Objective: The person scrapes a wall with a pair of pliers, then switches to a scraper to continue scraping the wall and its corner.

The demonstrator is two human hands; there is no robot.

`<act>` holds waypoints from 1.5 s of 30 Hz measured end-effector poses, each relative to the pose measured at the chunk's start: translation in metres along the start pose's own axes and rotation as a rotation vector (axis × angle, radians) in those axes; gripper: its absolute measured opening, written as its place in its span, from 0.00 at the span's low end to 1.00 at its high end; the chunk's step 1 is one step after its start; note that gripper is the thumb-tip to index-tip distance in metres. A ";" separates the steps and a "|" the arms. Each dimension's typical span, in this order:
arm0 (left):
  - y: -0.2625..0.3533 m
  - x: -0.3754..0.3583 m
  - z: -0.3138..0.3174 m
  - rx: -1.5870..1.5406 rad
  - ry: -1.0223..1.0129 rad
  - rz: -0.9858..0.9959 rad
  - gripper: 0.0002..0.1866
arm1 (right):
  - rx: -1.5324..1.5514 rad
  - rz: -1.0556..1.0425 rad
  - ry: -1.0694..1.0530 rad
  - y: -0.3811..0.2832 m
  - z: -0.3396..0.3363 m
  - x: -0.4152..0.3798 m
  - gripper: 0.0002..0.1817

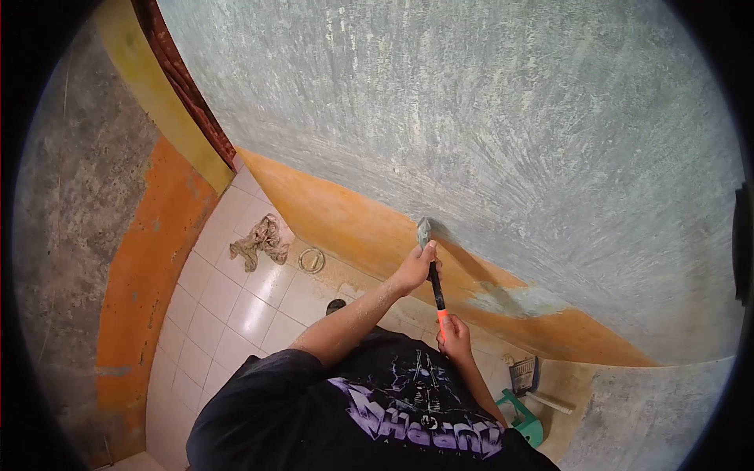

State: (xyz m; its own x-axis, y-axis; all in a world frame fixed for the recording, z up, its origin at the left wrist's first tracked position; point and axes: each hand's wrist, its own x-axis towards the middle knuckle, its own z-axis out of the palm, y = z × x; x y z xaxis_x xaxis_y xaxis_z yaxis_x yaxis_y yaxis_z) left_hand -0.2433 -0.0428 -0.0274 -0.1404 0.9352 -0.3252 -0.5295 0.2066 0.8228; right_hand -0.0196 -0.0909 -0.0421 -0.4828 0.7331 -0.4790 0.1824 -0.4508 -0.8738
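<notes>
A long-handled scraper (437, 290) with a black shaft and an orange grip is held in both hands. Its grey metal head meets, or comes very close to, the wall (487, 173) where rough grey surface borders an orange painted band (330, 204). My left hand (416, 268) is closed around the upper shaft, just below the head. Lower down, my right hand (455, 337) grips the orange end, near my shirt. Fingers on the far side of the handle are partly hidden.
Pale floor tiles (228, 302) lie to the left, with a crumpled cloth (261, 243) and a round ring-like object (312, 260) on them. At lower right are a green plastic object (525, 420) and a dark basket (524, 374). Another orange-and-grey wall (129, 290) stands left.
</notes>
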 end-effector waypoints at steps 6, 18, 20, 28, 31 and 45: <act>-0.005 0.004 0.002 0.033 0.002 0.017 0.20 | -0.008 -0.032 0.022 0.004 -0.006 0.001 0.16; 0.001 0.004 -0.004 -0.016 0.015 0.006 0.21 | -0.065 -0.058 0.087 0.002 0.005 0.001 0.16; 0.006 0.004 -0.008 0.003 0.002 0.010 0.21 | -0.096 -0.066 0.082 0.004 0.009 0.005 0.16; 0.004 0.002 0.000 -0.006 0.039 -0.022 0.22 | -0.080 -0.045 0.131 -0.008 0.007 -0.006 0.17; 0.012 -0.001 -0.014 0.001 -0.032 0.000 0.21 | -0.188 -0.137 0.177 0.002 0.019 0.004 0.17; 0.012 0.000 -0.019 -0.085 -0.005 -0.016 0.21 | -0.195 -0.139 0.177 -0.006 0.031 -0.007 0.16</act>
State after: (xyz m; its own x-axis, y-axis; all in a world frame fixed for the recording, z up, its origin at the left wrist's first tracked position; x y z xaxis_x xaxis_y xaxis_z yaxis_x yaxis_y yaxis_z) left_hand -0.2660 -0.0455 -0.0263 -0.1273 0.9336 -0.3350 -0.6004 0.1963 0.7752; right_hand -0.0438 -0.1089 -0.0308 -0.3612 0.8660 -0.3458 0.2946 -0.2459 -0.9234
